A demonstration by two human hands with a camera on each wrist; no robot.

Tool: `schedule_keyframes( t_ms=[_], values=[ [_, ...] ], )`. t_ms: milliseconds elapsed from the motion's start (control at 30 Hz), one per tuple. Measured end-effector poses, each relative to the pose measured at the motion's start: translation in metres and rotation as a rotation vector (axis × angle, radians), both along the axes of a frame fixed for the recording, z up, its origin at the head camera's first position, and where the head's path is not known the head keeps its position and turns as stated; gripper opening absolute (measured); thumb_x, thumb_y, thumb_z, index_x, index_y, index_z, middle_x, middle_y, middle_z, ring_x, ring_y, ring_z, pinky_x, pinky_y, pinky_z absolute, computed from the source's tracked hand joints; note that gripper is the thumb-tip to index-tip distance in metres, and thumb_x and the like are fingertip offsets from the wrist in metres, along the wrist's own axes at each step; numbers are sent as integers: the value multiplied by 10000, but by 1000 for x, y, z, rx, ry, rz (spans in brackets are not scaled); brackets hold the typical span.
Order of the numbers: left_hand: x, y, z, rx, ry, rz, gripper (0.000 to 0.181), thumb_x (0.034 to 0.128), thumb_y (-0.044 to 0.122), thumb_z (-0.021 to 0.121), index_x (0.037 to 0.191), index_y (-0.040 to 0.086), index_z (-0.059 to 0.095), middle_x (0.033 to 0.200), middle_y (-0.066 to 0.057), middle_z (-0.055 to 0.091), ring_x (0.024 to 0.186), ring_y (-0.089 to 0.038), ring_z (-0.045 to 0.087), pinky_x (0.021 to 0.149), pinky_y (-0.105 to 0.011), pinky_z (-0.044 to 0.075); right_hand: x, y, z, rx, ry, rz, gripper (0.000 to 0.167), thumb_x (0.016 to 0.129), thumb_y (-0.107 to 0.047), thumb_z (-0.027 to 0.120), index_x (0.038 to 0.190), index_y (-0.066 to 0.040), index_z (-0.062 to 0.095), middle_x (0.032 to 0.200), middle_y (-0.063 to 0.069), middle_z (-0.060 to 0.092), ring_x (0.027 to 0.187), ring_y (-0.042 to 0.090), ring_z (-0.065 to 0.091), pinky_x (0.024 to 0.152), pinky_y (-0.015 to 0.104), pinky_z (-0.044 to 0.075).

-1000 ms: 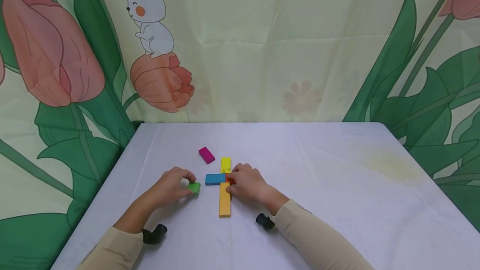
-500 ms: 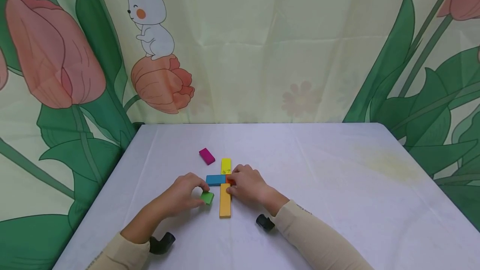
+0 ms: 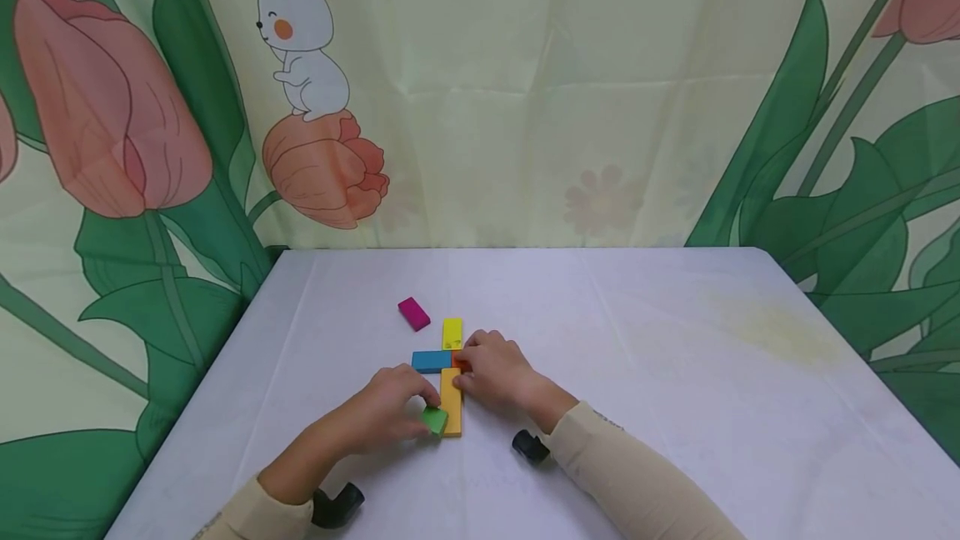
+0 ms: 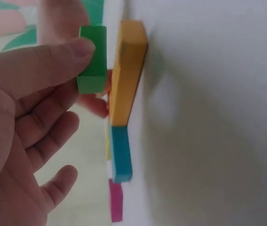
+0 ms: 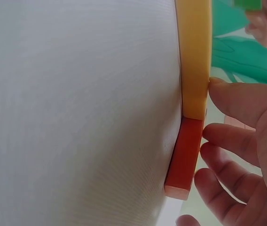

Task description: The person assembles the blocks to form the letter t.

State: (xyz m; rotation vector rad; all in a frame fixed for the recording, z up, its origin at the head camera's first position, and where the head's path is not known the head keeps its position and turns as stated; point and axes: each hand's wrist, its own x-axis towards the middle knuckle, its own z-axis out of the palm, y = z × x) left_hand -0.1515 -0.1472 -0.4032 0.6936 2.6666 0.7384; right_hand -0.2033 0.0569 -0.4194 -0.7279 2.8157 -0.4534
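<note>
While the left hand (image 3: pixel 384 412) pinches the green block (image 3: pixel 434 419) above the table (image 3: pixel 637 340), near the orange block (image 3: pixel 452 390), the right hand (image 3: pixel 501 367), fingers loosely extended, touches that block and the red block (image 5: pixel 185 153)

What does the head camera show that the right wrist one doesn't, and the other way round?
Only the head view: the magenta block, blue block, yellow block and rabbit print.

Only the right wrist view: the outer end of the red block, which the right hand hides from the head camera.

Both: that hand, the left hand, the green block, long orange block, white tabletop and part of the red block.
</note>
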Motion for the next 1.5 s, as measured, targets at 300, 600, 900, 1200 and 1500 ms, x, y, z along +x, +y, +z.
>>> schedule_keyframes(
  t_ms=[300, 600, 900, 1200, 1500],
  values=[
    [4, 6, -4, -3, -27, -84, 291, 770, 253, 883, 1020, 211, 740, 948, 172, 604, 1025, -122, 530, 981, -493, 417, -1, 0, -4, -3, 32, 8, 407, 937, -366, 703, 1271, -133, 705, 1198, 25, 571, 1086, 207, 484, 854, 356, 457],
    [6, 11, -9, 3, -1, -164, 255, 803, 275, 860, 1020, 244, 730, 935, 232, 582, 1001, -55, 511, 987, -465, 392, 0, 1, -2, -6, 26, 8, 402, 932, -346, 708, 1274, -136, 704, 1186, 28, 573, 1079, 202, 484, 842, 344, 469],
    [9, 16, -9, 0, -12, -215, 231, 807, 283, 857, 999, 253, 732, 914, 243, 574, 1013, -42, 496, 961, -418, 396, -1, 1, -2, -4, 29, 8, 390, 929, -350, 712, 1253, -132, 714, 1178, 30, 576, 1085, 207, 485, 852, 362, 471],
    [11, 22, -11, -22, -38, -221, 222, 802, 275, 862, 989, 259, 745, 912, 238, 578, 1012, -50, 483, 951, -389, 387, 0, 0, -2, -1, 33, 11, 387, 929, -348, 712, 1250, -132, 715, 1179, 29, 578, 1087, 208, 485, 855, 370, 472],
    [12, 25, -12, -41, -24, -220, 238, 791, 255, 870, 996, 264, 750, 920, 234, 589, 1030, -65, 483, 959, -418, 369, 0, 0, -2, 9, 41, 11, 389, 925, -346, 713, 1253, -135, 714, 1189, 35, 580, 1092, 209, 488, 856, 370, 477]
  ],
)
